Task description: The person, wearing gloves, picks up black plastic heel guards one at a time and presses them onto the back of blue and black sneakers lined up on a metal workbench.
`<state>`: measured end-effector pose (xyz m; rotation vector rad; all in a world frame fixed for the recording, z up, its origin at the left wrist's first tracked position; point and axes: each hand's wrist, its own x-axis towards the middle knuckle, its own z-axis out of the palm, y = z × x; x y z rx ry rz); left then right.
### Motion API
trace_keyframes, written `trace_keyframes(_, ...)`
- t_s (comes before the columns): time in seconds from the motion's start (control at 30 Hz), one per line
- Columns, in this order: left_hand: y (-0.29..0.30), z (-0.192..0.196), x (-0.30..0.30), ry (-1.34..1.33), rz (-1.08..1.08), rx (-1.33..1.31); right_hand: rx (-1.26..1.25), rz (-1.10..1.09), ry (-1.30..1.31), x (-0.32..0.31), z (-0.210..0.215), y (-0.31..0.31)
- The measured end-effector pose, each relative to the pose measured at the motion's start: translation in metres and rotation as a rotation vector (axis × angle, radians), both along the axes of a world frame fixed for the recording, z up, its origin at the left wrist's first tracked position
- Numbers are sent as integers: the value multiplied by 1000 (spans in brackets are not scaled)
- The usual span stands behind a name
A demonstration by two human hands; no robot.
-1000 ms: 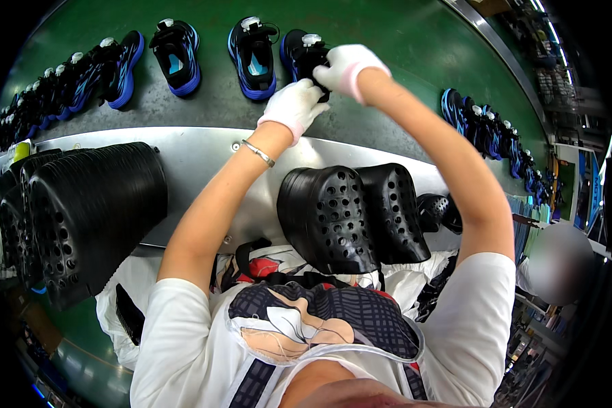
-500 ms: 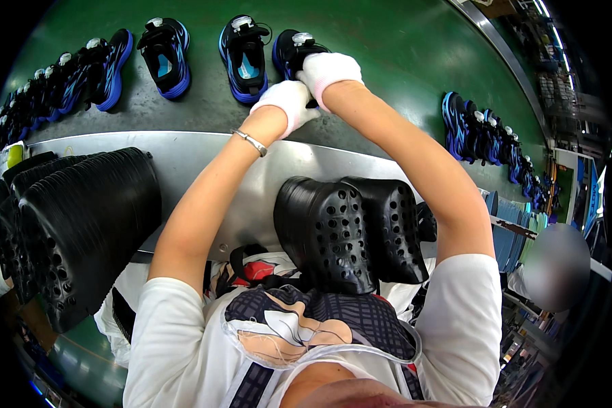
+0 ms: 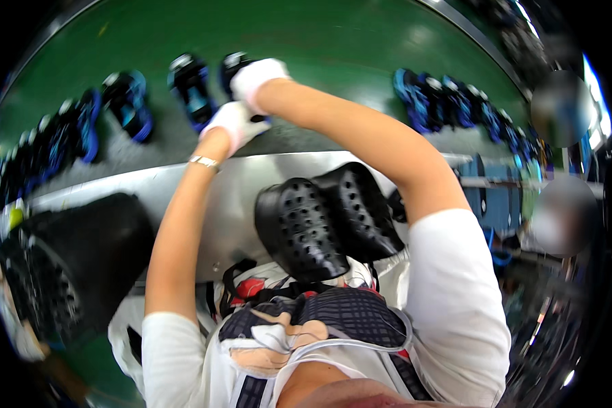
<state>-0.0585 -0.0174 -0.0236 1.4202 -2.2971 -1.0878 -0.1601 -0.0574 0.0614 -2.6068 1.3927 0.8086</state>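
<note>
A black and blue sneaker [image 3: 230, 66] is mostly hidden under my two white-gloved hands on the green surface. My right hand [image 3: 257, 81] closes over its upper part, near the tongue. At the heel end, my left hand [image 3: 232, 126] is wrapped round it, a dark bit of the shoe showing by the thumb. Just left of my hands lies another sneaker [image 3: 194, 95] with a pale blue inside, untouched. Farther left is a third sneaker [image 3: 129, 105]. Motion blur softens the shoes and both gloves.
Rows of similar sneakers run along the green surface [image 3: 319, 47] at left [image 3: 47, 146] and right [image 3: 442, 102]. Nearer me, a metal ledge [image 3: 204, 197] carries black perforated clog-like pieces [image 3: 313, 224] and a big black stack [image 3: 88, 251]. Blurred people [image 3: 564, 214] are at far right.
The whole view has swung, so the shoes and ledge sit farther left and lower in the picture. Both hands stay on the same sneaker.
</note>
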Motion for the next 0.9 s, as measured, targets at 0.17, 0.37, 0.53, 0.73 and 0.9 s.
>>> trace_keyframes(0.17,5,-1,7,31,84,117,-26,27,-67,7,-22,-7)
trace_keyframes(0.37,2,0,2,74,114,138,-37,-28,-169,-12,-18,-6)
trace_keyframes(0.53,9,-1,6,109,216,174,-21,-249,-352,-70,22,8)
trace_keyframes(0.73,7,-11,10,-18,127,-263,-289,-685,-147,-260,62,17)
trace_keyframes(0.9,1,8,-1,-157,106,-123,-405,-955,-12,-375,39,43)
